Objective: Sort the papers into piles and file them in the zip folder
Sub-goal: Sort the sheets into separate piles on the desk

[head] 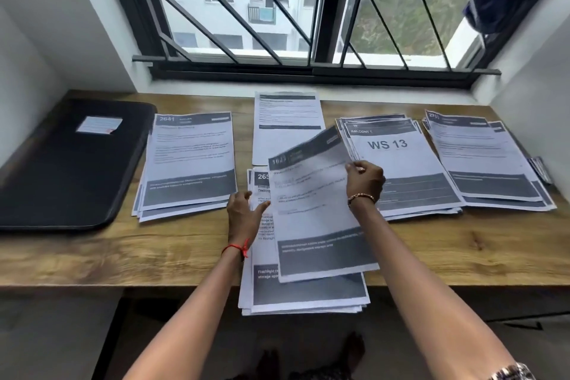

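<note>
Currently, the right hand (365,179) pinches one sheet (317,210) by its right edge, fingers closed on it, lifted and tilted above the unsorted stack (305,293) at the counter's (123,250) near edge. Read the header, then lay the sheet squarely on the matching pile. The left hand (245,213), fingers spread and released, steadies the stack. The zip folder (68,163) lies closed at far left.
</note>
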Motion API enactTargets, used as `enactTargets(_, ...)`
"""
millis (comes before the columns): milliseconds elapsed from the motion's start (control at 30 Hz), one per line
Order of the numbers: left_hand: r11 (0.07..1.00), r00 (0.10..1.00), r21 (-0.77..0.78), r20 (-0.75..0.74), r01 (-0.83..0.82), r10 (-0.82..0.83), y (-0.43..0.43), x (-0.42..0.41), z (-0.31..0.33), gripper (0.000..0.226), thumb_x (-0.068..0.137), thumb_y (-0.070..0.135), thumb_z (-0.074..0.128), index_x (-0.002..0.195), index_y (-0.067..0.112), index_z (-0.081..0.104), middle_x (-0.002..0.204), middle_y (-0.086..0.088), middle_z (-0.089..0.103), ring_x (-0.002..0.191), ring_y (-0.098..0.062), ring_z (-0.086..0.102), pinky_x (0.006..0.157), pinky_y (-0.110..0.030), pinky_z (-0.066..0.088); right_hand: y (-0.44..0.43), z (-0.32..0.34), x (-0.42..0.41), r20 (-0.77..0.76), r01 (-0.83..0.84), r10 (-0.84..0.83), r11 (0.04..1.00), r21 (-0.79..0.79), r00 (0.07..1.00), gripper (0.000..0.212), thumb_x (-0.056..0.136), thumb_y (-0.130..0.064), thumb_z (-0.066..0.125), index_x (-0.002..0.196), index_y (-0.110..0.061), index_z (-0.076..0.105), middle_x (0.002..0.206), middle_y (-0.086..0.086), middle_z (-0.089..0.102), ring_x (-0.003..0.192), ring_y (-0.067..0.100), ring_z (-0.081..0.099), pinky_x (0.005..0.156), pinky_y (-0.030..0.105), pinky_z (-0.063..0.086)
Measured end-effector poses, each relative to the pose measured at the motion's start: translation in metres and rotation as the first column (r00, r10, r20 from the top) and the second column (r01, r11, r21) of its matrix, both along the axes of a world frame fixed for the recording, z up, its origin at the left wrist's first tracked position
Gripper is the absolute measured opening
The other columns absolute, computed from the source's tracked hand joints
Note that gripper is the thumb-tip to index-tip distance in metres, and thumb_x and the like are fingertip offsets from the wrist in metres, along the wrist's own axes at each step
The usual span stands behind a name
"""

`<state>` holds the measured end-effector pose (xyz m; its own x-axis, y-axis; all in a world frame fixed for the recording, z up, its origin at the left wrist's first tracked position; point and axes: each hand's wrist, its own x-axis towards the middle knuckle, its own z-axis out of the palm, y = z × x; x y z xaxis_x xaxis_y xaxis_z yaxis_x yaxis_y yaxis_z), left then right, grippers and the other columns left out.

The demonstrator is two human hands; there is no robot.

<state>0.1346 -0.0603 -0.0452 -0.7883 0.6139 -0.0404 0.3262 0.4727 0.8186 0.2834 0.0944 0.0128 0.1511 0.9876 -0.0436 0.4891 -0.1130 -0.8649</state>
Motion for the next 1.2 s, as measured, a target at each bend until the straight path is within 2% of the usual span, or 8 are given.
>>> enactTargets(233, 0.982, 0.932, 0.185, 0.346, 0.041, -0.104, 0.0, -0.017, 0.02, 0.047, 0.08, 0.026, 0.073, 0.119, 0.007, 0.056, 0.114, -0.008, 0.063, 0.097, -0.019, 0.062, 0.087, -0.033, 0.052, 0.023, 0.014, -0.02, -0.261, -0.071, 0.064, 0.997, -0.018, 0.963, 0.024, 0.079, -0.006, 0.07, 0.099, 0.006, 0.068, 0.093, 0.018, 0.068, 0.079, 0.016, 0.056, 0.047, 0.006, 0.037)
enactTargets(367, 0.961, 0.844, 0.276, 0.515, 0.003, -0.15, -0.01, -0.04, 0.032, 0.035, 0.081, -0.005, 0.065, 0.115, -0.002, 0.058, 0.111, -0.018, 0.064, 0.077, -0.01, 0.066, 0.072, -0.019, 0.055, 0.021, 0.006, -0.048, -0.328, -0.119, 0.095, 0.991, -0.054, 0.94, 0.028, 0.078, -0.01, 0.072, 0.1, 0.006, 0.068, 0.087, 0.007, 0.061, 0.082, 0.017, 0.056, 0.06, 0.008, 0.045)
enactTargets(433, 0.962, 0.882, 0.267, 0.464, -0.055, -0.079, -0.018, -0.06, 0.033, 0.034, 0.082, -0.007, 0.063, 0.115, -0.005, 0.058, 0.11, -0.019, 0.064, 0.08, -0.017, 0.065, 0.072, -0.02, 0.055, 0.014, 0.004, -0.062, -0.323, -0.216, 0.166, 0.968, -0.126, 0.932, 0.038, 0.075, -0.017, 0.076, 0.105, 0.004, 0.066, 0.092, 0.01, 0.062, 0.085, 0.017, 0.057, 0.074, 0.022, 0.047)
enactTargets(600, 0.97, 0.971, 0.171, 0.191, -0.174, 0.141, -0.035, -0.108, 0.031, 0.031, 0.084, -0.002, 0.061, 0.116, -0.005, 0.06, 0.112, -0.019, 0.064, 0.095, -0.022, 0.06, 0.084, -0.03, 0.048, -0.031, 0.006, -0.076, -0.37, -0.635, 0.516, 0.629, -0.45, 0.773, 0.047, 0.078, 0.0, 0.07, 0.122, 0.005, 0.053, 0.086, 0.011, 0.058, 0.061, 0.014, 0.048, 0.042, 0.02, 0.037)
enactTargets(833, 0.98, 0.974, 0.061, -0.113, -0.19, 0.196, -0.04, -0.16, 0.027, 0.034, 0.084, -0.005, 0.06, 0.118, -0.009, 0.057, 0.117, -0.026, 0.061, 0.108, -0.038, 0.057, 0.089, -0.037, 0.043, -0.071, -0.03, -0.1, -0.531, -0.817, 0.621, 0.452, -0.358, 0.577, 0.054, 0.08, 0.018, 0.056, 0.131, 0.003, 0.045, 0.12, 0.03, 0.056, 0.087, 0.027, 0.061, 0.065, 0.024, 0.058)
enactTargets(933, 0.959, 0.947, -0.092, -0.21, -0.267, 0.244, -0.039, -0.168, 0.023, 0.065, 0.086, 0.014, 0.065, 0.141, -0.001, 0.034, 0.141, -0.025, 0.04, 0.128, -0.04, 0.039, 0.101, -0.045, 0.034, -0.076, -0.032, -0.106, -0.498, -0.848, 0.686, 0.444, -0.29, 0.53, 0.066, 0.08, 0.016, 0.056, 0.14, -0.001, 0.034, 0.124, 0.027, 0.055, 0.098, 0.024, 0.059, 0.082, 0.026, 0.053)
enactTargets(1067, 0.934, 0.965, -0.348, -0.21, 0.078, -0.158, -0.039, -0.151, 0.02, 0.117, 0.066, 0.055, 0.075, 0.15, 0.02, 0.001, 0.157, -0.003, -0.009, 0.144, -0.029, -0.006, 0.112, -0.056, 0.006, -0.084, -0.031, -0.114, -0.49, -0.89, 0.745, 0.409, -0.2, 0.453, 0.058, 0.084, 0.019, 0.047, 0.137, 0.001, 0.037, 0.127, 0.024, 0.053, 0.106, 0.019, 0.053, 0.08, 0.013, 0.049)
enactTargets(1200, 0.628, 0.787, -0.654, -0.08, 0.422, -0.612, -0.039, -0.136, 0.007, 0.127, 0.061, 0.067, 0.07, 0.141, 0.03, -0.022, 0.144, 0.012, -0.036, 0.137, -0.02, -0.032, 0.105, -0.064, -0.013, -0.088, -0.035, -0.124, -0.427, -0.882, 0.774, 0.439, -0.172, 0.468, 0.052, 0.08, 0.02, 0.047, 0.13, 0.005, 0.046, 0.117, 0.011, 0.059, 0.102, 0.016, 0.056, 0.087, 0.019, 0.048)
